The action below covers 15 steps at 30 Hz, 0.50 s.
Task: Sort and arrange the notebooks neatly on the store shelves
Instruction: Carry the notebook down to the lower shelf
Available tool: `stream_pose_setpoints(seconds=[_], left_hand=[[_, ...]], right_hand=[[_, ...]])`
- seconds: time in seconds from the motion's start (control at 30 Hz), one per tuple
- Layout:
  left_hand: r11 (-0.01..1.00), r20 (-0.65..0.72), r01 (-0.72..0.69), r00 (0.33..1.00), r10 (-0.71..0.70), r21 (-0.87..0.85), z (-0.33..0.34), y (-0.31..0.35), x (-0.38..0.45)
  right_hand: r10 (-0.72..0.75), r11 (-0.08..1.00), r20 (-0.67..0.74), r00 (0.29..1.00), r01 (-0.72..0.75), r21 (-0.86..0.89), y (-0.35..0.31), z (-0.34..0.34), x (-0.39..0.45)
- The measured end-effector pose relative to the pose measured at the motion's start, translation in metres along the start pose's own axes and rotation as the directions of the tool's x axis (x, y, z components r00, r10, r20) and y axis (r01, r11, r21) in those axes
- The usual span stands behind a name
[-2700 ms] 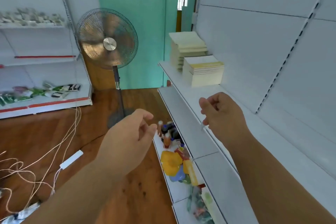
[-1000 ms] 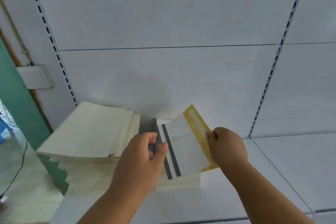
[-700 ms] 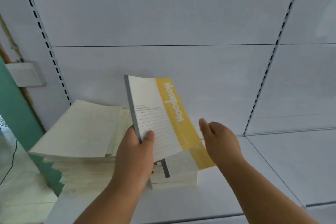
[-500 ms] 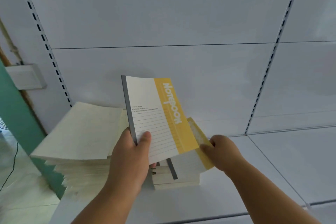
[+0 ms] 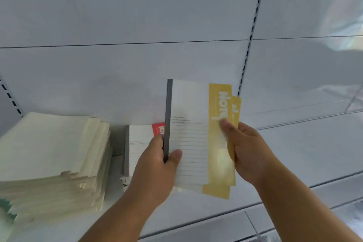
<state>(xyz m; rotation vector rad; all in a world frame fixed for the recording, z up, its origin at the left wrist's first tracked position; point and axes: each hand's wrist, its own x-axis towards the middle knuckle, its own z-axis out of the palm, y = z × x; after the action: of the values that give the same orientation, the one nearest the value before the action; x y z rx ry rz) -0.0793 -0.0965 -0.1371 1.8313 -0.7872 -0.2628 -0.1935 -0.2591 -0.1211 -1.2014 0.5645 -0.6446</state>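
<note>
- The left hand (image 5: pixel 155 171) grips the grey spine edge of a yellow-banded notebook (image 5: pixel 189 135), thumb on the lined front cover and fingers curled behind; half a second ago it held the same notebook tilted, and now the book stands upright and further to the right
- The right hand (image 5: pixel 245 149) pinches a second yellow-banded notebook (image 5: pixel 235 112) against the back of the first, thumb pressed on the front yellow band; earlier it was lifting that second notebook off the stack, and now both are raised together, the rear one offset a little to the right
- Behind the left hand, a red-banded notebook (image 5: pixel 146 139) is now uncovered on top of the small stack (image 5: pixel 125 163) on the shelf (image 5: pixel 294 153)
- Left of that stack sits the taller, uneven pile of cream notebooks (image 5: pixel 53 153), unchanged
- The white back panel (image 5: pixel 137 15) with its slotted upright (image 5: pixel 249 45) rises behind everything
</note>
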Motion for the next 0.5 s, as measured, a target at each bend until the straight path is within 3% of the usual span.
stream_pose_setpoints(seconds=[0.17,0.3,0.5], left_hand=[[0.997,0.168,-0.064,0.983,0.069,-0.036,0.117,0.044,-0.001],[0.982,0.343,-0.037,0.934,0.099,-0.183,0.23,0.09,-0.01],[0.968,0.576,-0.073,0.792,0.202,-0.24,0.394,0.171,-0.021]], right_hand=[[-0.252,0.966,-0.308,0.918,0.258,-0.022,-0.027,-0.119,-0.019],[-0.297,0.953,-0.424,0.856,0.291,-0.08,-0.05,-0.235,-0.04],[-0.298,0.952,-0.63,0.717,0.275,-0.137,-0.113,-0.411,-0.066]])
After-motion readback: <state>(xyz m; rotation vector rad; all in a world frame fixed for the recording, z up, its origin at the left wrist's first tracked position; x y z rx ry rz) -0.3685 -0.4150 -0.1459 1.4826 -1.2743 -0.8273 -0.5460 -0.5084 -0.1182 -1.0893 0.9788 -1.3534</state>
